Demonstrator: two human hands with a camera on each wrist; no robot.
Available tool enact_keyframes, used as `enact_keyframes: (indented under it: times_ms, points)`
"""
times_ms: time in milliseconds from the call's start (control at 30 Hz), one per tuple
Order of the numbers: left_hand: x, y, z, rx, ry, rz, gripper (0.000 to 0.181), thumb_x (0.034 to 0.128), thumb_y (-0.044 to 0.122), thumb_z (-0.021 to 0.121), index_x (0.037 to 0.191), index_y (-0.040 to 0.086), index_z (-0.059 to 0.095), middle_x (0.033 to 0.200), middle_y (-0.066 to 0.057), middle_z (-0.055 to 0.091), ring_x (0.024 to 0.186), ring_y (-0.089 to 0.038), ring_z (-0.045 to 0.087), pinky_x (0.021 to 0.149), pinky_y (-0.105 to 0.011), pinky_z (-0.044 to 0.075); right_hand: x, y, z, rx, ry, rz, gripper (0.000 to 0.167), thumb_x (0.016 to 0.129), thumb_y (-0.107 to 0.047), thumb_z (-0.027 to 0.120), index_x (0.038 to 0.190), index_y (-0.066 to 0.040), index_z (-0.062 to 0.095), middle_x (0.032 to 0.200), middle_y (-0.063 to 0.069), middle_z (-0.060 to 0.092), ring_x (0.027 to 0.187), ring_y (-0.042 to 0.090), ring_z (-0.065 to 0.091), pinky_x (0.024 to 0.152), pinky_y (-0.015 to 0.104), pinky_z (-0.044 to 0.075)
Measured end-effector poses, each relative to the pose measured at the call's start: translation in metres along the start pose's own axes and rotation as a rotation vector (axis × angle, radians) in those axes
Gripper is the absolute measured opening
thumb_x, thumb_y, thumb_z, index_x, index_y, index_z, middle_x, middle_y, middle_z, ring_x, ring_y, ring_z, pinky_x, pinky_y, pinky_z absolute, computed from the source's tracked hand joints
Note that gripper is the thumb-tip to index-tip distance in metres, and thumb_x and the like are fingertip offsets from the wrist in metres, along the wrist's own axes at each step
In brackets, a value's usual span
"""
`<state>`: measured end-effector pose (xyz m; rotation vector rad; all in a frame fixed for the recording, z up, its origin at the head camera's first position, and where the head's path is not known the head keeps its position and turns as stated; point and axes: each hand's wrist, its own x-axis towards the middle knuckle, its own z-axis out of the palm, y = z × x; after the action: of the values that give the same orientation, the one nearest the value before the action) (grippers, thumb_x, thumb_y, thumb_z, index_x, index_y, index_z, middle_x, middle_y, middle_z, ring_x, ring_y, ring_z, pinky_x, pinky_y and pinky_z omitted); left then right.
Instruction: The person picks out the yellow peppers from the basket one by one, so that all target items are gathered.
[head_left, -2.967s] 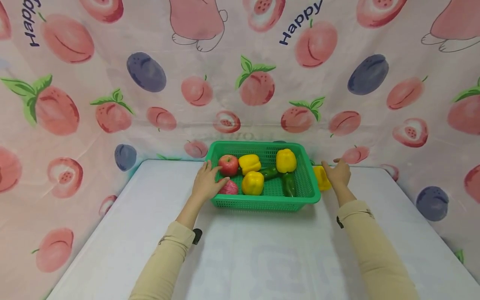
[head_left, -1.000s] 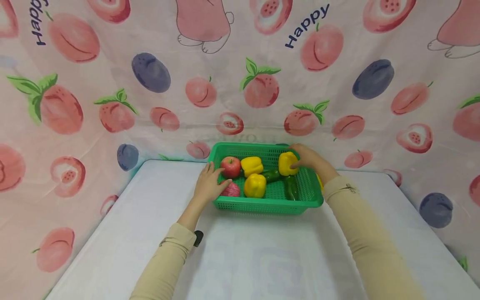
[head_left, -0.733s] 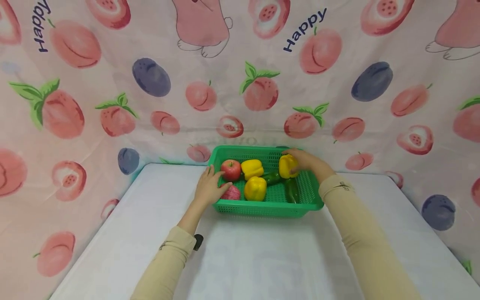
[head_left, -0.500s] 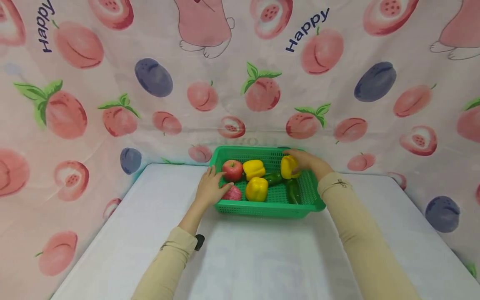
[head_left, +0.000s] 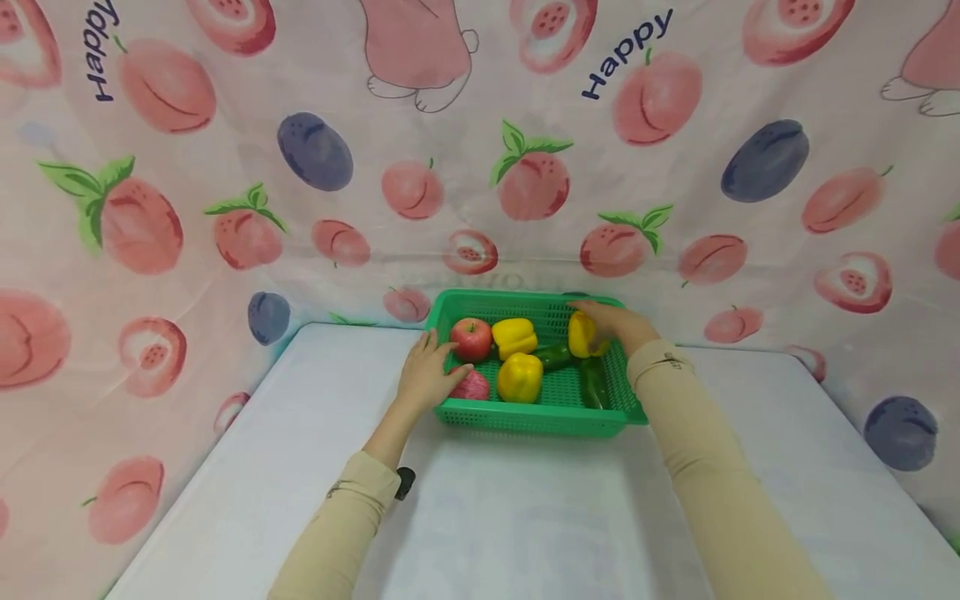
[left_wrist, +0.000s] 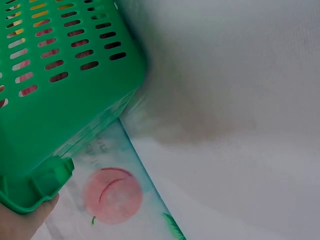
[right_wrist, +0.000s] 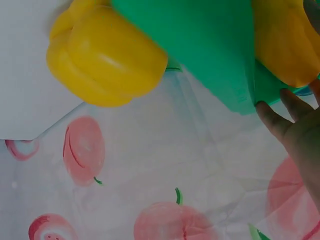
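Note:
A green plastic basket (head_left: 555, 423) stands at the back of the white table. My left hand (head_left: 423, 375) holds its left rim, the thumb reaching inside near a pink textured fruit (head_left: 471, 385) and a red apple (head_left: 472, 339). My right hand (head_left: 615, 323) reaches over the right side and grips a yellow bell pepper (head_left: 581, 335) in the back right corner, fingers partly hiding it. Two more yellow bell peppers lie inside, at the back (head_left: 514, 337) and the front (head_left: 520, 379). In the right wrist view, another yellow bell pepper (right_wrist: 107, 55) sits outside the basket.
Two dark green vegetables, one behind (head_left: 553, 357) and one at the right (head_left: 594, 383), lie in the basket. A fruit-printed cloth (head_left: 405, 108) hangs right behind it. The white table (head_left: 525, 508) stretches toward me.
My right hand has moved from the yellow pepper outside the basket to the one in its back right corner, which has shifted slightly under the fingers. My left hand keeps its place on the rim.

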<state>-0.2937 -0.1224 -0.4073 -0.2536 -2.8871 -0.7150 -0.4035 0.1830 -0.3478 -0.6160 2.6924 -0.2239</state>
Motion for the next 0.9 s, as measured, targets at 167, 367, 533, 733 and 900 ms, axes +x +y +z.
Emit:
enact_keyframes:
  times_ms: [167, 367, 533, 733, 900]
  points:
    - [0.001, 0.004, 0.000, 0.034, -0.025, -0.016, 0.057, 0.0928, 0.043, 0.053, 0.135, 0.006, 0.050, 0.151, -0.028, 0.025, 0.144, -0.040, 0.016, 0.118, -0.050, 0.017, 0.002, -0.001, 0.000, -0.058, -0.032, 0.016, 0.086, 0.083, 0.000, 0.067, 0.150, -0.002, 0.014, 0.155, 0.028, 0.007, 0.140, 0.047, 0.016, 0.109, 0.059, 0.030]
    - [0.000, 0.005, -0.003, 0.040, -0.034, -0.032, 0.058, 0.0924, 0.047, 0.053, 0.136, 0.008, 0.050, 0.152, -0.026, 0.024, 0.144, -0.039, 0.017, 0.119, -0.048, 0.016, 0.003, -0.004, 0.000, -0.047, -0.045, 0.017, 0.082, 0.084, -0.002, 0.066, 0.150, -0.002, 0.016, 0.155, 0.028, 0.007, 0.140, 0.047, 0.018, 0.109, 0.059, 0.030]
    - [-0.001, 0.004, -0.004, 0.049, -0.026, -0.023, 0.058, 0.0924, 0.046, 0.053, 0.135, 0.007, 0.050, 0.151, -0.028, 0.024, 0.144, -0.040, 0.017, 0.118, -0.050, 0.018, -0.001, -0.011, -0.001, -0.073, -0.045, 0.030, 0.074, 0.087, 0.000, 0.061, 0.149, -0.002, 0.021, 0.153, 0.028, 0.017, 0.138, 0.048, 0.022, 0.110, 0.059, 0.028]
    - [0.000, 0.004, -0.003, 0.041, -0.020, -0.027, 0.057, 0.0923, 0.045, 0.054, 0.134, 0.007, 0.051, 0.151, -0.027, 0.024, 0.143, -0.040, 0.017, 0.118, -0.050, 0.017, -0.006, -0.016, -0.001, -0.117, -0.036, 0.073, 0.069, 0.087, 0.000, 0.061, 0.148, -0.005, 0.029, 0.154, 0.025, 0.013, 0.137, 0.050, 0.020, 0.106, 0.062, 0.031]
    - [0.000, 0.004, -0.003, 0.047, -0.019, -0.021, 0.056, 0.0923, 0.045, 0.054, 0.134, 0.007, 0.051, 0.151, -0.028, 0.025, 0.143, -0.041, 0.018, 0.118, -0.050, 0.017, -0.007, -0.017, -0.001, -0.142, -0.028, 0.067, 0.066, 0.084, -0.002, 0.067, 0.143, -0.005, 0.038, 0.152, 0.023, 0.019, 0.135, 0.049, 0.025, 0.104, 0.061, 0.035]
